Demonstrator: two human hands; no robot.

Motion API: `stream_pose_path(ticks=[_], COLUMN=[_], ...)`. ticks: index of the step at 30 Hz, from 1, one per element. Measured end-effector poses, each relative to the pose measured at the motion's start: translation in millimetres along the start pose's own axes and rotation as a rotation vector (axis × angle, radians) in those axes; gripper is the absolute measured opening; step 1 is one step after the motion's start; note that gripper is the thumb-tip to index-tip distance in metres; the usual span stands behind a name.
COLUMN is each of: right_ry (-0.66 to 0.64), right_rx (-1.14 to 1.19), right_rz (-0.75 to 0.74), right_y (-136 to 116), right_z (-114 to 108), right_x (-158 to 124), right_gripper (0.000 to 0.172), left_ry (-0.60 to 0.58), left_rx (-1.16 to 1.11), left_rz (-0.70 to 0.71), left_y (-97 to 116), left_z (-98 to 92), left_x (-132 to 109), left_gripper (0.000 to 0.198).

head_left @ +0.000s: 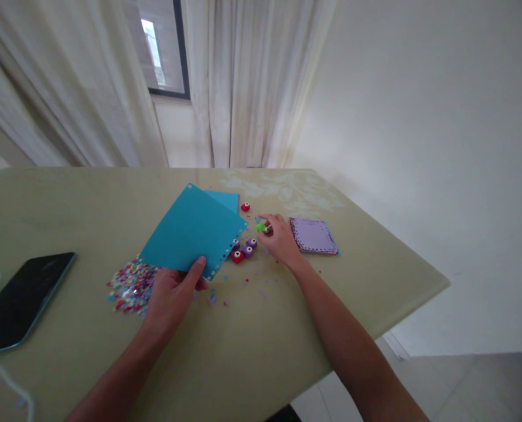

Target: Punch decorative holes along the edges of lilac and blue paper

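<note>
My left hand grips a blue sheet of paper by its near edge, thumb on top. Small holes run along the sheet's right-hand edge, with one more cut-out at its far corner. Between the fingers of my right hand is a small green craft punch, held just right of the sheet. Several red and purple punches lie between the hands, among them a red punch and a purple punch. Another red punch sits farther back. The held sheet partly hides a second blue sheet.
A heap of coloured paper bits lies beside my left hand, with loose scraps scattered nearby. To the right is a stack of lilac sheets with punched edges. A black tablet and a white cable are at the left. The table's right edge slants past my right arm.
</note>
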State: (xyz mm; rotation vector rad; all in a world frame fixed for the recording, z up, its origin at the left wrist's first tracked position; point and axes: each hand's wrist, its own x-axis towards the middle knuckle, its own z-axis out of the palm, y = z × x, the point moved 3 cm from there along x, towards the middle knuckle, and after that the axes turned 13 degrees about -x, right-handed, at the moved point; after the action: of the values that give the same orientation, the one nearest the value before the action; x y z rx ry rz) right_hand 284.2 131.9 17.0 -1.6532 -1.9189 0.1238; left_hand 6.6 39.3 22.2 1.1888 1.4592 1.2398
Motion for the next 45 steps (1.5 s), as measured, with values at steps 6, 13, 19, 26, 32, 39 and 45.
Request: stream_pose_path(ticks=[6, 13, 19, 26, 32, 39, 45], right_ry=[-0.136, -0.256, -0.196, -0.167, -0.23, -0.234, -0.236], right_rx=[0.809, 1.098, 1.096, 1.086, 1.084, 1.052, 1.053], right_rz=[0.221, 0.252, 0.252, 0.281, 0.283, 0.285, 0.298], right_y=[-18.1, -53.6, -57.0, -55.7, -56.9, -56.7, -57.4], right_z=[-14.2, -6.2, -1.8, -1.4, -2.6, -1.8, -3.0], right_x=[-15.7, -28.0, -30.5, -28.8, -28.9, -29.1, -30.0], right_gripper=[0.04, 0.044, 0.046, 0.048, 0.046, 0.045, 0.047], left_ry=[0.004, -0.004, -0.026, -0.026, -0.056, -0.09, -0.091], left_rx=[-0.021, 0.01, 0.005, 0.033, 0.034, 0.039, 0.036], left_rz=[0.024, 0.054, 0.05, 0.08, 0.131, 0.151, 0.158], left_y=[2.4, 2.4, 0.8, 1.7, 2.7, 2.2, 1.8], left_z=[1.2, 0.2, 0.5, 1.9, 6.0, 7.5, 7.9], left_x=[-1.9, -1.9, -3.6, -4.1, -5.9, -5.9, -6.7], left_gripper=[0.054, 0.055, 0.054, 0.053, 0.041, 0.038, 0.035])
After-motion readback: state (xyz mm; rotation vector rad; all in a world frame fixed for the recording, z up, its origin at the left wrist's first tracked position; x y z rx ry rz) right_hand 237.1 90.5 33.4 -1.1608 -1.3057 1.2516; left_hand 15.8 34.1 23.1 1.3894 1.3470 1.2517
